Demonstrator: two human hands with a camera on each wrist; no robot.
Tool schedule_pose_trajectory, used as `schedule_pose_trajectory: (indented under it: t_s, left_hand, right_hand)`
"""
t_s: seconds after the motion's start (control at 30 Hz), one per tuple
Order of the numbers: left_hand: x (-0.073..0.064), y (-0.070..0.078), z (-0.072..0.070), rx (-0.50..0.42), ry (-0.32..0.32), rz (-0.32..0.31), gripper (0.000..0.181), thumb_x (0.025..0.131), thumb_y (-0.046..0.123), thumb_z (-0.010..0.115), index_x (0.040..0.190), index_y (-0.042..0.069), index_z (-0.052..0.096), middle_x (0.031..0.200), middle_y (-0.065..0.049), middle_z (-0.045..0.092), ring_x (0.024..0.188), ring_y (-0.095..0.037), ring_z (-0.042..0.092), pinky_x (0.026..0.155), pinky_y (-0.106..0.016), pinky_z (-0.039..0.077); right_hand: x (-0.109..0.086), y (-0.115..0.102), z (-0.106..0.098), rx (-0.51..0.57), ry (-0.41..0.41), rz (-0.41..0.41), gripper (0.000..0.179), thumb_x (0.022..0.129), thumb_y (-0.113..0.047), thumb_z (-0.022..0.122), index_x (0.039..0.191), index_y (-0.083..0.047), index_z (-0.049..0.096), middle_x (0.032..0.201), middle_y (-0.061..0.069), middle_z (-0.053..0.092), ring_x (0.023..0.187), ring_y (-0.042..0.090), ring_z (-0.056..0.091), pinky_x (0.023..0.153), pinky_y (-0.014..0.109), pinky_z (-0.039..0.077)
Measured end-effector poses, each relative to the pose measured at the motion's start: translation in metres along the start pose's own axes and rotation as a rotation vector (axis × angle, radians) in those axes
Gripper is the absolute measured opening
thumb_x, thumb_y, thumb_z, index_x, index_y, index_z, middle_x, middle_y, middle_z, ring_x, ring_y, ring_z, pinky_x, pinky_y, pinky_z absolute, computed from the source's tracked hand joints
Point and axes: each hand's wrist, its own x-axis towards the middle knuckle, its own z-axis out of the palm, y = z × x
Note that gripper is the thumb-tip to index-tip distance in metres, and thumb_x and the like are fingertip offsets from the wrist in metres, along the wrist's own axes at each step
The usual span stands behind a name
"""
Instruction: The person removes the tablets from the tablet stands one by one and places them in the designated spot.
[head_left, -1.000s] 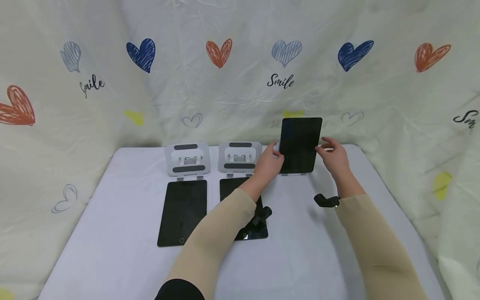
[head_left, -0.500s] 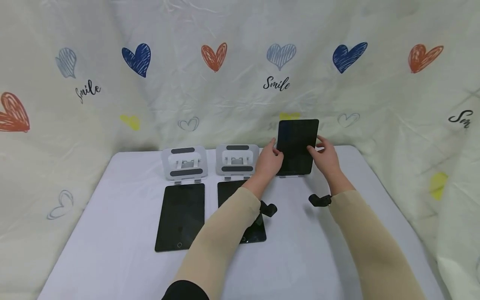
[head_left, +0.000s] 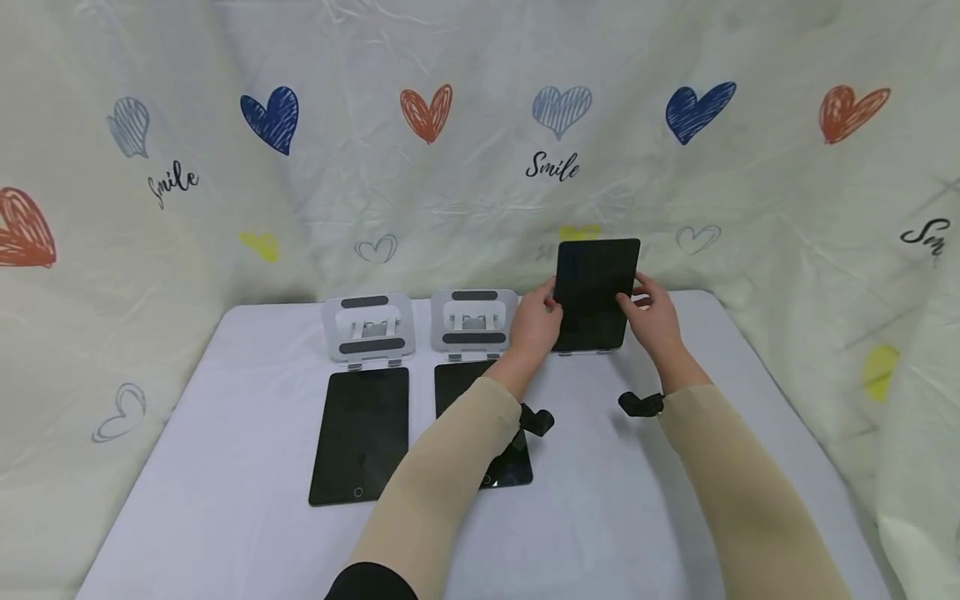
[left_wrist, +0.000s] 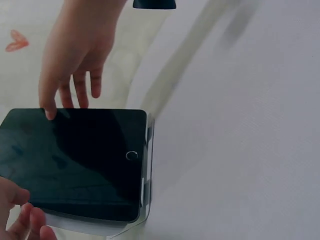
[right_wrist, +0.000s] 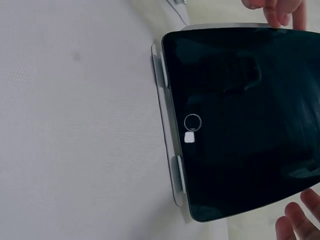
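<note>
A black tablet [head_left: 595,292] leans upright on a light-coloured stand at the back right of the table. Its bottom edge sits at the stand's small lip clips [right_wrist: 181,172], and the home button faces me. My left hand [head_left: 534,325] is at the tablet's left edge, thumb and fingertips around it. At the opposite edge, my right hand [head_left: 654,323] pinches the tablet, its thumb on the screen and fingers behind. In the left wrist view a strip of the pale stand [left_wrist: 90,224] shows past the tablet's edge; most of the stand is hidden.
Two white-grey folding stands, a left one [head_left: 369,329] and a middle one [head_left: 475,323], line the back of the white table [head_left: 225,467]. Before them lie a left tablet [head_left: 360,437] and a middle tablet [head_left: 457,379], partly under my left arm. A patterned curtain [head_left: 480,200] hangs behind.
My right hand has moved left from just off the tablet's right edge, and its thumb now lies on the screen. The left hand stays at the left edge. The head view has shifted slightly.
</note>
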Motion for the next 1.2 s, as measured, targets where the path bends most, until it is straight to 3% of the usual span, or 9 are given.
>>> schedule_pose_trajectory:
  t_s: [0.2, 0.37, 0.47, 0.57, 0.77, 1.0, 1.2]
  left_hand:
    - [-0.005, -0.001, -0.001, 0.012, 0.041, 0.022, 0.041, 0.102, 0.021, 0.058, 0.142, 0.032, 0.056, 0.108, 0.004, 0.061, 0.086, -0.011, 0.055, 0.063, -0.026, 0.044]
    - [-0.006, -0.003, 0.001, 0.054, 0.067, 0.038, 0.040, 0.102, 0.024, 0.058, 0.140, 0.034, 0.057, 0.119, 0.004, 0.063, 0.096, -0.011, 0.060, 0.067, -0.025, 0.047]
    - [-0.006, -0.006, 0.003, 0.066, 0.087, 0.059, 0.039, 0.101, 0.027, 0.059, 0.139, 0.035, 0.058, 0.119, 0.006, 0.065, 0.097, -0.010, 0.062, 0.068, -0.026, 0.049]
    - [-0.007, -0.007, 0.004, 0.060, 0.098, 0.072, 0.039, 0.100, 0.029, 0.060, 0.139, 0.036, 0.058, 0.118, 0.009, 0.067, 0.095, -0.008, 0.063, 0.066, -0.025, 0.048]
    - [-0.007, -0.008, 0.005, 0.059, 0.126, 0.105, 0.041, 0.100, 0.029, 0.061, 0.140, 0.036, 0.057, 0.114, 0.010, 0.068, 0.086, -0.009, 0.062, 0.061, -0.023, 0.045]
    - [-0.007, -0.011, 0.003, 0.023, 0.136, 0.132, 0.042, 0.099, 0.029, 0.062, 0.141, 0.035, 0.057, 0.117, 0.007, 0.068, 0.102, -0.011, 0.063, 0.071, -0.028, 0.051]
    - [-0.007, -0.007, -0.001, 0.004, 0.125, 0.133, 0.043, 0.099, 0.030, 0.061, 0.141, 0.038, 0.055, 0.116, 0.008, 0.068, 0.106, -0.012, 0.062, 0.077, -0.030, 0.052]
  right_hand:
    - [-0.003, 0.006, 0.001, 0.036, 0.079, -0.048, 0.053, 0.103, -0.027, 0.050, 0.152, -0.011, 0.040, 0.130, 0.022, 0.054, 0.115, 0.036, 0.052, 0.089, 0.043, 0.043]
    - [-0.005, 0.012, 0.001, 0.042, 0.110, -0.056, 0.049, 0.105, -0.025, 0.047, 0.151, -0.011, 0.042, 0.128, 0.022, 0.056, 0.117, 0.036, 0.052, 0.094, 0.047, 0.043]
    - [-0.006, 0.013, 0.000, 0.039, 0.103, -0.041, 0.049, 0.105, -0.027, 0.046, 0.152, -0.013, 0.042, 0.130, 0.021, 0.057, 0.119, 0.035, 0.053, 0.091, 0.043, 0.044]
    - [-0.007, 0.013, -0.001, 0.037, 0.095, -0.032, 0.048, 0.106, -0.028, 0.046, 0.152, -0.016, 0.042, 0.130, 0.020, 0.058, 0.117, 0.033, 0.054, 0.083, 0.031, 0.044]
    - [-0.008, 0.011, -0.003, 0.095, 0.098, -0.009, 0.046, 0.106, -0.026, 0.047, 0.151, -0.018, 0.044, 0.128, 0.019, 0.059, 0.100, 0.021, 0.058, 0.072, 0.016, 0.043]
    - [-0.010, 0.004, -0.006, 0.193, 0.088, 0.062, 0.047, 0.105, -0.029, 0.050, 0.151, -0.022, 0.045, 0.127, 0.015, 0.058, 0.100, 0.022, 0.059, 0.074, 0.014, 0.046]
    - [-0.013, -0.002, -0.011, 0.229, 0.131, 0.009, 0.044, 0.103, -0.022, 0.053, 0.147, -0.016, 0.051, 0.116, 0.010, 0.061, 0.089, 0.010, 0.058, 0.069, 0.012, 0.046]
